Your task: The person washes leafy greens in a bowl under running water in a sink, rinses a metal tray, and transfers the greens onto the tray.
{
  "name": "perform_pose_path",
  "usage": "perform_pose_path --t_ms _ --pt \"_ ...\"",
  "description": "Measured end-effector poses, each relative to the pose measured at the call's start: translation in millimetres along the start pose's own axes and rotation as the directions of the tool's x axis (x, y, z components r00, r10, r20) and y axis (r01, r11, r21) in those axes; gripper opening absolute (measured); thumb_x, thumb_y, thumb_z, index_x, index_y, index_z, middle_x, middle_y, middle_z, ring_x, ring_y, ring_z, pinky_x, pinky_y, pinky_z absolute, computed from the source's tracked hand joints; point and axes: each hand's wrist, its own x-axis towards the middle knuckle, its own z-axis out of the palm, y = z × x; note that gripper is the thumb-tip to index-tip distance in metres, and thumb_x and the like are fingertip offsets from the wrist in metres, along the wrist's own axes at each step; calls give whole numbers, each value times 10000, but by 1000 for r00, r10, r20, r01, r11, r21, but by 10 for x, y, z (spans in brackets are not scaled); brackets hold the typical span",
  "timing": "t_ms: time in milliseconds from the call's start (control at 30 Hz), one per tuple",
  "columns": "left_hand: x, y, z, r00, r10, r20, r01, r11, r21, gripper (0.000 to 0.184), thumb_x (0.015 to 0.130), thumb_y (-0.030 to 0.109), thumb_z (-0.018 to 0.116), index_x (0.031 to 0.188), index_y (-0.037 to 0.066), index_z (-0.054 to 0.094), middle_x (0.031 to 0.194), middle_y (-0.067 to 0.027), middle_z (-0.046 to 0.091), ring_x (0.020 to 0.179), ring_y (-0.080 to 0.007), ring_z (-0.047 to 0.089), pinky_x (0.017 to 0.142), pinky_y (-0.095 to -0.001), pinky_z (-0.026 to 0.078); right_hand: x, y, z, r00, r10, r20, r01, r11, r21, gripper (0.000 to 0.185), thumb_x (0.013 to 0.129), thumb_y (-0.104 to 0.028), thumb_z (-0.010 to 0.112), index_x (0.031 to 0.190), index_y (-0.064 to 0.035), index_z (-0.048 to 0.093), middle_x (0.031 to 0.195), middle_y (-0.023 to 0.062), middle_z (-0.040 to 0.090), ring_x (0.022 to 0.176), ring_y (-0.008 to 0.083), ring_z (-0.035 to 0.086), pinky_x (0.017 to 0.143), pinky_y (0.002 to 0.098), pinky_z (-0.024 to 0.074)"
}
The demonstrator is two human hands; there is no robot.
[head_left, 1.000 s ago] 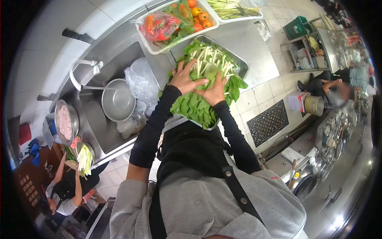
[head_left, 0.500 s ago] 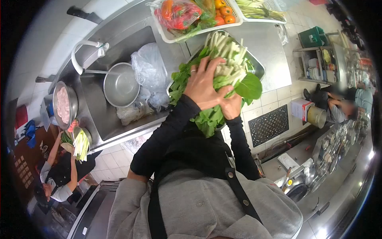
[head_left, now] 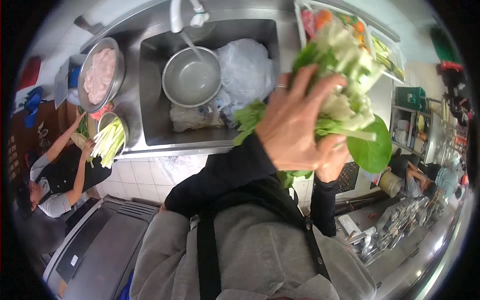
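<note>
A large bunch of leafy greens with pale stems is gathered in both hands, held up close in front of my chest. My left hand is wrapped over its near side, fingers curled across the stems. Lower down and to the right, my right hand grips the bunch from below, its fingers partly hidden by leaves. One broad round leaf sticks out past my right hand. Whatever lies under the bunch is mostly covered.
Left of the greens is a steel sink holding a metal bowl under the faucet and plastic bags. A bowl of pale meat stands at the sink's left. Vegetable baskets sit behind. A co-worker handles vegetables at far left.
The bunch has come up closer to the camera, still in both hands. My view has turned toward the sink, which now sits nearer the middle.
</note>
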Motion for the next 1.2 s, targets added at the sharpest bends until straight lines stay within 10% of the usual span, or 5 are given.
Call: perform_pose_path --t_ms 267,500,867,1000,1200 --pt "-799 -1963 -1355 864 -457 -212 483 872 87 818 732 373 746 1375 31 372 1244 -219 461 1169 -376 485 1025 -470 347 536 -184 2639 922 -215 322 15 851 525 652 685 -207 778 1224 30 496 1167 197 576 1082 301 566 969 387 434" --pt "-1402 -4871 -1368 272 -923 272 962 251 -112 1094 805 439 719 1509 26 -10 1554 -219 131 1434 -331 171 1147 -464 224 796 2063 5353 692 237 682 -254 964 -77 1140 665 -514 785 1486 -11 173 1444 300 329 1283 387 435 1070 396 388" --pt "-1980 -5826 -1152 401 -909 114 543 336 769 1296 653 554 806 1466 396 -192 1523 -262 -193 1414 -476 95 1114 -672 81 359 2193 5906 542 336 770 283 790 -544 1245 748 -382 790 1475 -319 -218 1427 376 -293 1384 557 14 1035 710 240" --pt "-2141 -6217 -967 373 -919 130 659 361 660 1353 638 501 838 1433 416 -253 1469 -316 -276 1382 -509 182 1082 -676 200 434 2363 6403 281 624 729 528 534 -660 858 792 -512 706 1477 -158 329 1542 292 20 1411 486 -97 1002 745 233" --pt "-2216 -6507 -705 323 -945 56 649 264 713 1325 705 293 827 1422 413 -281 1429 -365 -296 1322 -524 313 1027 -586 374 344 2739 6573 302 512 804 416 688 -594 558 822 -501 651 1133 -37 647 1213 199 600 1190 379 531 1053 591 326"
